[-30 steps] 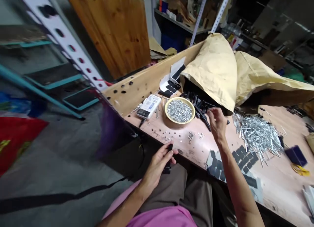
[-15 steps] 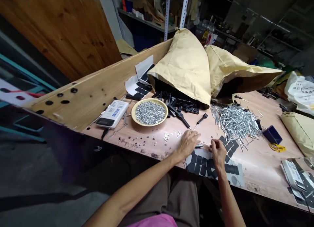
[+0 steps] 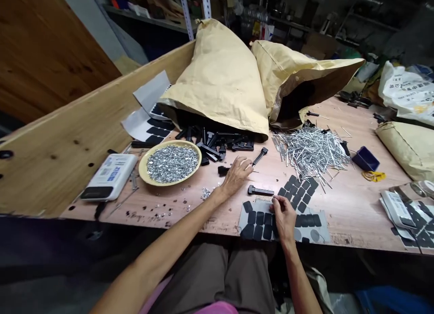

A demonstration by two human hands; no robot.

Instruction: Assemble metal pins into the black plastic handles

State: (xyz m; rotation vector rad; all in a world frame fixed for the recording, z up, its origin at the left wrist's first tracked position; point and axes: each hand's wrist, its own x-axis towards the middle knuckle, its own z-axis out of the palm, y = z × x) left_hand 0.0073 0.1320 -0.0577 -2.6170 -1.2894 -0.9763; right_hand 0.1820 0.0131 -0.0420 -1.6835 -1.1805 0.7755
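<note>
My left hand (image 3: 237,175) reaches over the table with its fingers stretched and slightly apart. Beside its fingertips lies a black plastic part (image 3: 260,156) with a thin metal rod, and another black part (image 3: 223,170) sits partly behind the hand. My right hand (image 3: 284,214) is closed in a pinch; what its fingertips hold, if anything, is too small to make out. Just left of those fingertips rests a black T-shaped part (image 3: 260,191). Under the right hand is a grey backing sheet (image 3: 323,217) with black rounded pads (image 3: 259,218); more loose pads (image 3: 299,192) lie behind it.
A yellow bowl (image 3: 143,169) of small metal pieces stands left, next to a white box-shaped device (image 3: 110,176). Large paper sacks (image 3: 224,74) stand behind a heap of black parts (image 3: 217,142). Metal rods (image 3: 313,151) are piled right, near a dark blue tray (image 3: 366,159).
My left hand has moved away from my right, towards the loose black parts, and its fingers have spread. The T-shaped part now lies uncovered on the table. The camera view has shifted.
</note>
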